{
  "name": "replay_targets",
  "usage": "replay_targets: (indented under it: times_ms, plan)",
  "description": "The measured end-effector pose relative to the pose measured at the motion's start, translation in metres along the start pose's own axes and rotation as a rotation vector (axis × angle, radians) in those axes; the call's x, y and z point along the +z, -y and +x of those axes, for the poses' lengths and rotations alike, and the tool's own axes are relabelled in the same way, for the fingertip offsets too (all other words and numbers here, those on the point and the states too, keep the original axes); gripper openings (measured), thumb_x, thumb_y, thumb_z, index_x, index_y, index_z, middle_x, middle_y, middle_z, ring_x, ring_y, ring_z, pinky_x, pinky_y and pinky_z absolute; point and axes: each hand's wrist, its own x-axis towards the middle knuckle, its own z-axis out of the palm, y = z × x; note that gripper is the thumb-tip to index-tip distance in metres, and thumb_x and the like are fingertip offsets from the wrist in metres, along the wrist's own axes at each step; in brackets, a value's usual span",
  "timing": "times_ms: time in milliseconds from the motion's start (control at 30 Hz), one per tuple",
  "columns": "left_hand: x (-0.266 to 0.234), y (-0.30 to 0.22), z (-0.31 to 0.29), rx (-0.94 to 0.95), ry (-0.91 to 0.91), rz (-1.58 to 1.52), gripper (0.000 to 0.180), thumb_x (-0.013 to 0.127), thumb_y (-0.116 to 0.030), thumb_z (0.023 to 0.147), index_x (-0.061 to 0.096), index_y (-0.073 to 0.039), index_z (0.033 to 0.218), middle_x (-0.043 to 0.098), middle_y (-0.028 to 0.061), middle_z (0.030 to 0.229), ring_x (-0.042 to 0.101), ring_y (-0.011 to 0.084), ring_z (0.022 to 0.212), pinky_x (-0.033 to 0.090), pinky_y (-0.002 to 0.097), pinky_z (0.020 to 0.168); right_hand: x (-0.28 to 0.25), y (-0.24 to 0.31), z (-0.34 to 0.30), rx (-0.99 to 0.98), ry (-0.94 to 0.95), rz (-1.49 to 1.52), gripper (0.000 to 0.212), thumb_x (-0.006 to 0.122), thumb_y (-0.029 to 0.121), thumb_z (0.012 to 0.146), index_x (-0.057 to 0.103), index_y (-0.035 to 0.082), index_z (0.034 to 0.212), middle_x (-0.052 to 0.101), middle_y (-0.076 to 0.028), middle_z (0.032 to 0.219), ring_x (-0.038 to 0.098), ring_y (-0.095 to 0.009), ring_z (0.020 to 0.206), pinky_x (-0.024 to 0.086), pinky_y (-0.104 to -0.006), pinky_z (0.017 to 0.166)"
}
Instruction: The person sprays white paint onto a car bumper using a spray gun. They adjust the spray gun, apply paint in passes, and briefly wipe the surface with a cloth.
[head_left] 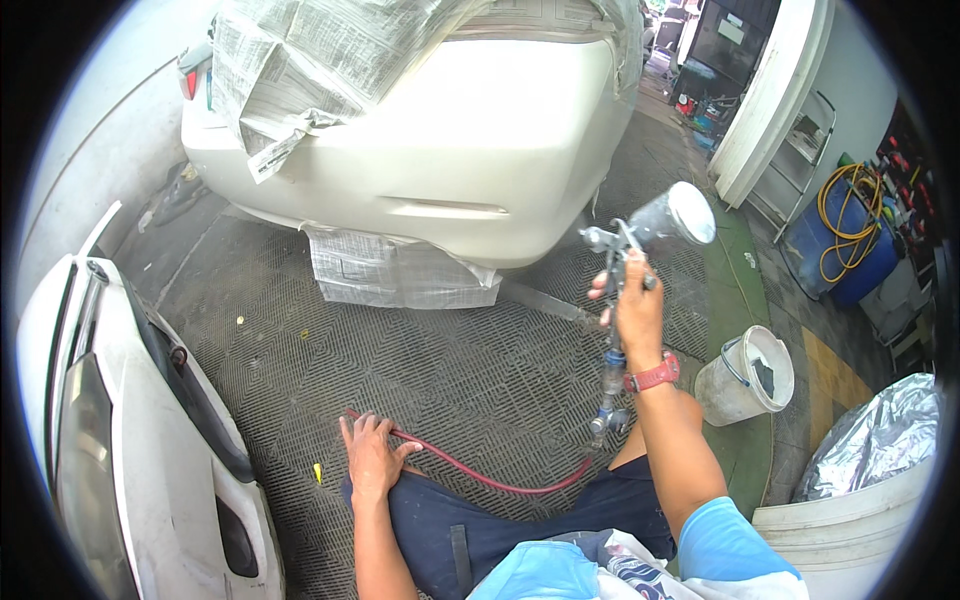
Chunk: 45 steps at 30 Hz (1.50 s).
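Observation:
My right hand [640,305] is raised at the right, its fingers wrapped round the handle of a spray gun [602,239]. A paint cup [655,220] with a white lid [692,212] tilts off the gun's top toward the right. The nozzle faces left, apart from the white car bumper [450,165]. Below the handle hang metal fittings [608,400], joined to a red air hose [490,483]. That hose sags across my lap to my left hand [372,455], which is by my left knee with its fingers curled over it.
Newspaper masking [310,70] covers the car's upper part, with more masking [400,270] below the bumper. A loose white car door [150,420] stands at the left. A white bucket [725,385], a blue drum [845,235] with a yellow hose and a foil-covered object [875,440] are on the right.

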Motion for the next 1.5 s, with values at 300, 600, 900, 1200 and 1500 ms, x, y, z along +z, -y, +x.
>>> replay_targets:
  times_ms: [300, 600, 900, 1200, 1500]
  plan:
    - [-0.003, -0.005, -0.002, 0.007, -0.003, 0.03, 0.057, 0.092, -0.048, 0.072, 0.077, -0.007, 0.108, 0.068, 0.0097, 0.113, 0.059, 0.0348, 0.132, 0.023, 0.065, 0.132, -0.019, -0.032, -0.009, 0.073, -0.131, -0.099, 0.055, 0.044, 0.046, 0.119, 0.068, -0.002, 0.13, 0.074, -0.011, 0.09, 0.076, -0.016, 0.076, 0.055, -0.0261, 0.045]
    - [-0.005, -0.007, -0.005, -0.028, 0.026, 0.049, 0.056, 0.094, -0.043, 0.069, 0.077, -0.008, 0.11, 0.068, 0.0088, 0.12, 0.058, 0.0334, 0.135, 0.023, 0.064, 0.133, 0.059, -0.028, -0.045, -0.006, 0.196, -0.088, 0.052, 0.046, 0.043, 0.119, 0.066, 0.0, 0.14, 0.074, -0.008, 0.09, 0.074, -0.013, 0.076, 0.053, -0.025, 0.048]
    - [-0.004, -0.009, -0.007, -0.006, 0.025, 0.057, 0.055, 0.095, -0.043, 0.068, 0.077, -0.009, 0.108, 0.069, 0.0081, 0.117, 0.058, 0.0327, 0.136, 0.022, 0.0633, 0.133, 0.075, -0.035, -0.042, 0.114, 0.333, -0.036, 0.053, 0.053, 0.04, 0.117, 0.056, 0.013, 0.161, 0.072, -0.005, 0.085, 0.072, -0.012, 0.074, 0.057, -0.0268, 0.056]
    - [-0.006, -0.01, -0.004, -0.014, 0.052, 0.057, 0.057, 0.095, -0.044, 0.068, 0.077, -0.008, 0.108, 0.068, 0.009, 0.115, 0.058, 0.0335, 0.134, 0.022, 0.0637, 0.133, -0.004, -0.076, -0.013, 0.113, -0.059, -0.078, 0.052, 0.045, 0.042, 0.119, 0.068, -0.001, 0.135, 0.074, -0.009, 0.09, 0.075, -0.015, 0.075, 0.055, -0.0269, 0.047]
    - [-0.006, -0.013, -0.001, -0.04, 0.094, 0.074, 0.057, 0.096, -0.041, 0.068, 0.078, -0.006, 0.109, 0.068, 0.0101, 0.115, 0.058, 0.0347, 0.135, 0.022, 0.0633, 0.134, 0.007, -0.107, -0.041, 0.149, -0.124, -0.164, 0.05, 0.044, 0.042, 0.12, 0.067, -0.001, 0.13, 0.076, -0.009, 0.094, 0.075, -0.014, 0.08, 0.055, -0.0257, 0.046]
